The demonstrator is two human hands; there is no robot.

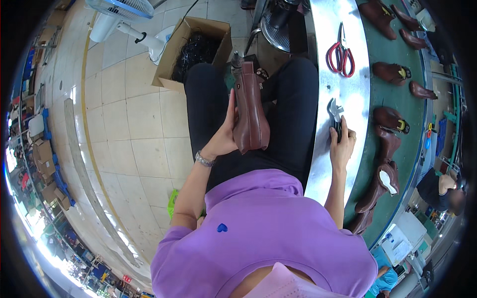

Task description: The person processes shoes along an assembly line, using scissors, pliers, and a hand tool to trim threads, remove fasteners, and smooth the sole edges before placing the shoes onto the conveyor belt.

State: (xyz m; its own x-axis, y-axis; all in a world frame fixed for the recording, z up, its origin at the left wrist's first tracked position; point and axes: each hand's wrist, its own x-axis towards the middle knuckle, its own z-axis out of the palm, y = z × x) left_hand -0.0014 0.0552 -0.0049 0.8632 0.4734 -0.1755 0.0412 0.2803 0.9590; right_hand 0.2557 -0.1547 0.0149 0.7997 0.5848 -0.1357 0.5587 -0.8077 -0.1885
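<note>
A brown leather shoe upper (251, 111) with small eyelets stands upright over my lap. My left hand (222, 139) is closed on its left side, thumb laid along the leather; the other fingers are partly hidden behind it. A dark metal post (237, 60) shows beside its far end. To the right, my right hand (343, 144) grips the black handle of lasting pincers (336, 113) on the metal bench top. The pincers' silver head points away from me. Farther along the bench lie scissors (341, 58) with red handles, their blades pointing away.
Several brown shoes (390, 119) stand on a green conveyor belt (362, 171) right of the metal bench (323, 184). Left of my knees is a cardboard box (218, 39) of dark scraps, near a white fan (117, 20). Another person (442, 191) sits at far right.
</note>
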